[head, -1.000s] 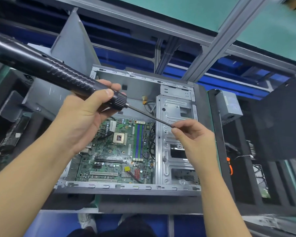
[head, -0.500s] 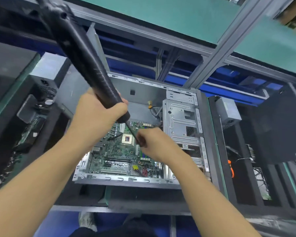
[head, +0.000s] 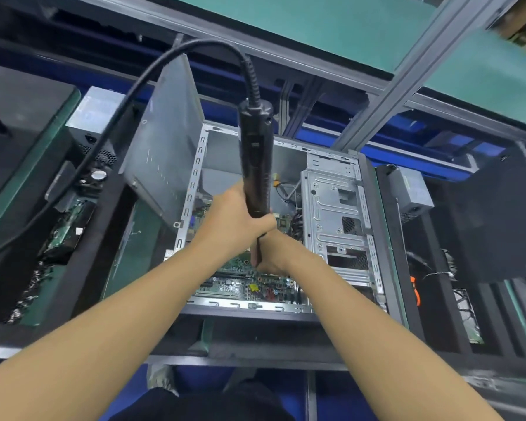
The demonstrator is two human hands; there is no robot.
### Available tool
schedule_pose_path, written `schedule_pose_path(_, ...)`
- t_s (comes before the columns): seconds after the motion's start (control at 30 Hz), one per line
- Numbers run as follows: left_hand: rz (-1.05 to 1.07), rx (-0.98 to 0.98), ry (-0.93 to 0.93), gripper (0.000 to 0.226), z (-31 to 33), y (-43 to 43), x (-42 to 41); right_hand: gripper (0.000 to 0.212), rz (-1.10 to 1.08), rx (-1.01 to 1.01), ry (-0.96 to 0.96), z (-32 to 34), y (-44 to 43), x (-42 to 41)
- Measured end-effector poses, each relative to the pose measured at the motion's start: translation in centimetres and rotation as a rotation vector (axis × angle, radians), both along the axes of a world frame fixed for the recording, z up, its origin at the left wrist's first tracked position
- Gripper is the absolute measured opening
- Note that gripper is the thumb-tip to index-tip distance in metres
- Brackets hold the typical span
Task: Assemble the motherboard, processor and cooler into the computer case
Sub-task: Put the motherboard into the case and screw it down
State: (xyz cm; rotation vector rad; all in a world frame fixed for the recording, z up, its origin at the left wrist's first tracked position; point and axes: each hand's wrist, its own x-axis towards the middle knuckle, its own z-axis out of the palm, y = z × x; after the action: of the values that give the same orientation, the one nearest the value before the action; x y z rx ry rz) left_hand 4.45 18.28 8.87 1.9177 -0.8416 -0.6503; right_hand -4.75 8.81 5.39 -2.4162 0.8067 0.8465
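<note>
Fastening down the green printed-circuit motherboard (head: 240,284), already laid flat on the floor of the open silver sheet-metal computer case (head: 255,306), itself lying on its side on the dark worktop. Gripping the black ribbed electric screwdriver (head: 255,153) with the left hand (head: 240,220), fingers wrapped tight round its lower barrel, tool held near upright over the board. Steadying the thin dark bit (head: 258,246) with the right hand (head: 274,256), fingers curled round it just above the board's middle; impossible to tell whether also pinching a screw. Judged to be partway through the board-mounting stage: board in place, screws apparently going in, number already driven not countable. Yet to come, by the look of it, processor and cooler, neither seen on the board, though with the socket area hidden behind the hands. Flanked on the right by the case's silver perforated drive cage (head: 334,214) and on the left by a grey flat metal side panel (head: 167,147) leaning up beside the opening. Trailing off leftward from the tool's top, a thick black cable (head: 128,95). No brand or lettering legible anywhere: only a small yellow sticker (head: 254,287) near the board's front edge and a pale mark on the tool's barrel, both too blurred to read.
</note>
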Motion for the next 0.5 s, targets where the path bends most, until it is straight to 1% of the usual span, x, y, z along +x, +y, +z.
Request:
schedule_pose_path(0.17,-0.056,0.043,0.0,0.025,-1.2,-0.5,-0.2,0.017,0.068,-0.004,0.075,0.0,-0.1,0.0)
schedule_pose_path(0.23,-0.067,0.051,-0.008,0.025,-1.4,-0.6,-0.2,0.014,0.161,-0.05,0.14,1.1,-0.1,0.0)
schedule_pose_path(0.3,-0.063,0.043,-0.006,0.025,-1.5,-0.7,0.0,0.012,0.198,-0.075,0.2,2.7,-0.3,-0.3)
schedule_pose_path(0.33,-0.055,0.041,-0.007,0.024,-1.5,-0.7,0.1,0.016,0.177,-0.054,0.193,3.6,-0.6,-0.6)
schedule_pose_path(0.4,-0.043,0.039,-0.008,0.023,-1.4,-0.8,0.4,0.038,0.091,-0.002,0.088,5.1,-1.7,-1.9)
schedule_pose_path(0.47,-0.055,0.038,0.0,0.021,-1.4,-0.8,0.3,0.069,-0.026,0.088,-0.123,6.6,-2.5,-3.5)
schedule_pose_path(0.5,-0.072,0.039,0.008,0.021,-1.4,-0.8,0.1,0.084,-0.103,0.177,-0.263,7.4,-2.4,-4.0)
